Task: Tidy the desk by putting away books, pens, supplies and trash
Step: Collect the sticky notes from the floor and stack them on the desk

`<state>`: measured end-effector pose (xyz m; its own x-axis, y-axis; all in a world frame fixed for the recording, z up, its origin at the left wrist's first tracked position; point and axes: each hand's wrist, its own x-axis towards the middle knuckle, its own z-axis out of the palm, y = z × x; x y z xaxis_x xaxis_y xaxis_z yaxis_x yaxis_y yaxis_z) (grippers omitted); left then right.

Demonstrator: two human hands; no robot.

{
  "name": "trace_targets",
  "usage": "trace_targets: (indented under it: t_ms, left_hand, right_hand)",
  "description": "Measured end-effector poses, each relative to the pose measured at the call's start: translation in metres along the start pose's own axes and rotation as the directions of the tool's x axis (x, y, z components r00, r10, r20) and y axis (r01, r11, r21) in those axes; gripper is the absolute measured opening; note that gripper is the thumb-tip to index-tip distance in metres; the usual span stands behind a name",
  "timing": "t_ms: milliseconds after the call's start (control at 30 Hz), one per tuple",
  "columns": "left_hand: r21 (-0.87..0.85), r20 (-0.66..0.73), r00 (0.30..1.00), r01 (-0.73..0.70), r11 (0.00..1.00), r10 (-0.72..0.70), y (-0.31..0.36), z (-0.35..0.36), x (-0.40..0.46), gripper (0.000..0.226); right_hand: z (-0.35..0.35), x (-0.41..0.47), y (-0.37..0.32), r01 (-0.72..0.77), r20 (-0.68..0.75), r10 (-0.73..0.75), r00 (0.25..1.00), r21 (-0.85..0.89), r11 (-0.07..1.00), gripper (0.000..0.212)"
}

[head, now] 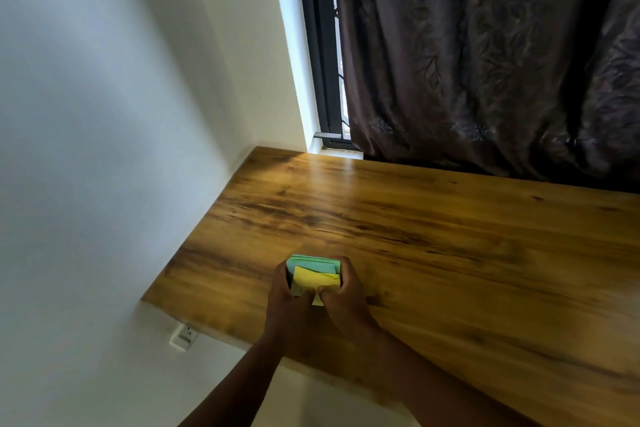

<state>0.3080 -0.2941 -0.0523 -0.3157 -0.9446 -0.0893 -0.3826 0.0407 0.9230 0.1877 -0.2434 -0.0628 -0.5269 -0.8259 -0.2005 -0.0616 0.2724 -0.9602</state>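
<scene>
On the far left is a white wall (86, 149), with a wall socket (183, 336) low down just under the surface's left end. The wooden surface (450, 253) runs off to the right. Near its left end, close to the near edge, sits a small stack of sticky notes (313, 274), green and blue with a crooked yellow one on top. The left hand (289, 302) holds the stack's left side, its grip curled tight round the notes. The right hand (343, 298) holds the right side the same way, thumbs meeting at the near edge.

To do this well, I think both hands should squeeze the sides evenly, nudge the yellow note straight, then lift the stack together so no note slips out.

Far right hangs a dark curtain (485, 62) over the window (322, 45). No words or labels can be read anywhere.
</scene>
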Motion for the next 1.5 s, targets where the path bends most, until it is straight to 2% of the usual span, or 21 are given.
trace_targets:
  t_ms: [200, 400, 567, 800, 967, 1367, 1500]
  left_hand:
    - [-0.016, -0.01, 1.0, -0.012, 1.0, 0.012, -0.005, 0.005, -0.008, 0.058]
    - [0.0, -0.05, 0.999, -0.004, 1.0, 0.004, -0.008, 0.006, -0.016, 0.052]
    - [0.034, -0.076, 0.996, -0.051, 0.998, 0.054, 0.002, 0.001, -0.004, 0.052]
    - [0.056, -0.019, 1.0, -0.023, 0.998, 0.024, -0.005, -0.001, 0.003, 0.069]
    - [0.16, -0.039, 0.998, -0.051, 0.986, 0.058, -0.008, 0.0, 0.006, 0.066]
    - [0.144, -0.023, 0.999, -0.046, 0.989, 0.049, 0.002, -0.003, 0.007, 0.048]
    - [0.139, -0.015, 0.999, -0.037, 0.99, 0.04, 0.002, -0.004, 0.007, 0.05]
  right_hand:
    - [0.004, -0.01, 0.0, -0.029, -0.057, 0.028, 0.998, -0.015, 0.999, 0.062]
    - [0.013, -0.027, -0.002, 0.022, -0.103, -0.034, 0.994, -0.121, 0.992, 0.056]
    - [0.016, -0.017, -0.012, 0.048, -0.172, -0.06, 0.983, -0.076, 0.996, 0.056]
    - [0.027, -0.013, -0.001, -0.009, -0.184, -0.006, 0.983, -0.084, 0.996, 0.051]
    - [0.028, -0.007, -0.001, -0.012, -0.198, 0.0, 0.98, -0.058, 0.998, 0.055]
    - [0.032, -0.005, -0.002, 0.013, -0.231, -0.014, 0.973, -0.005, 1.0, 0.057]
    - [0.033, -0.005, 0.0, 0.01, -0.228, -0.01, 0.974, -0.001, 1.0, 0.054]
